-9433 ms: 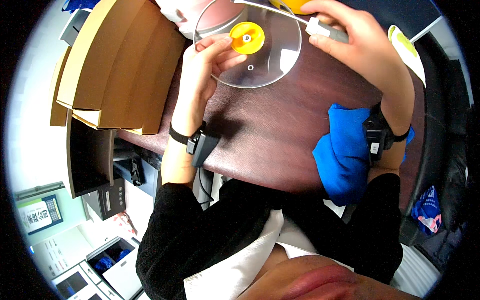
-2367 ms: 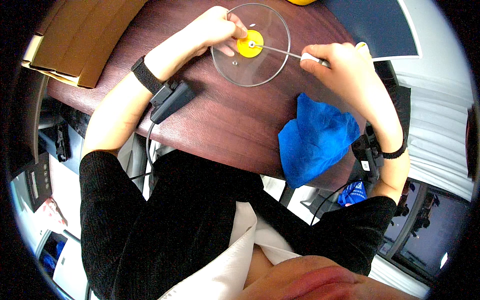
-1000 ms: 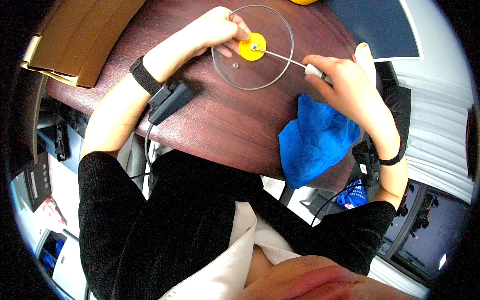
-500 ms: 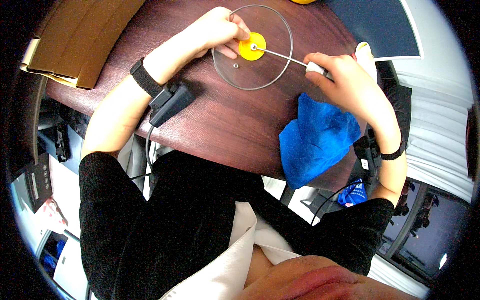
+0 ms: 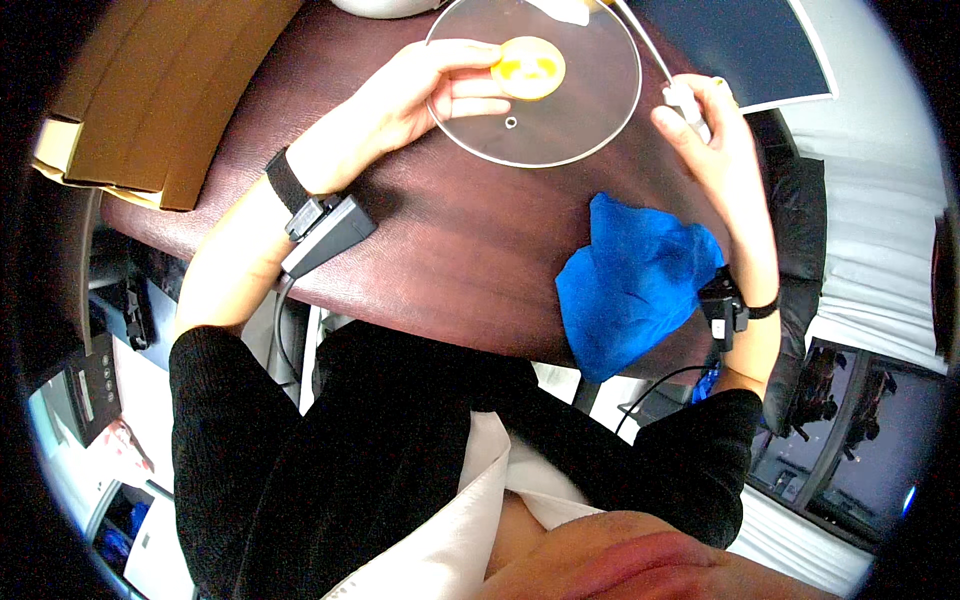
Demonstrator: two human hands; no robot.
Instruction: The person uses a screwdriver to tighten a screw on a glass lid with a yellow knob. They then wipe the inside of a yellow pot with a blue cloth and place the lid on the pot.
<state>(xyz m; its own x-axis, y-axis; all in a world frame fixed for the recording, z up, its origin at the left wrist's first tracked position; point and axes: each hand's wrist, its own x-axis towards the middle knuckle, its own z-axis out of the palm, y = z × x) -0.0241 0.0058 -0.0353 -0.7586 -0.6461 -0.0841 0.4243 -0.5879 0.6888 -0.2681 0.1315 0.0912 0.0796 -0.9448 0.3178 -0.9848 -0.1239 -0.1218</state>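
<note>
My left hand (image 5: 440,90) grips a round clear glass pot lid (image 5: 585,130) with a thin metal rim. Its thumb rests at the edge of a yellow disc-shaped knob (image 5: 528,69) in the lid's middle, and the other fingers show under or through the glass. A small vent hole sits in the lid near the fingertips. My right hand (image 5: 715,125) is closed around the pale handle of a screwdriver (image 5: 685,105). Its metal shaft points up and away, apart from the knob, and the tip runs out of view at the top edge.
A crumpled blue cloth (image 5: 640,280) lies on the dark red table (image 5: 450,255) near its front right edge. A brown cardboard box (image 5: 190,90) stands at the left. At the far edge are a white rounded object (image 5: 385,6) and a dark blue panel (image 5: 750,50). Wrist-worn devices trail cables.
The screwdriver has come off the knob and swung upward with my right hand, which moved right. My left hand has shifted the lid slightly right and up. A white object has come into view at the top.
</note>
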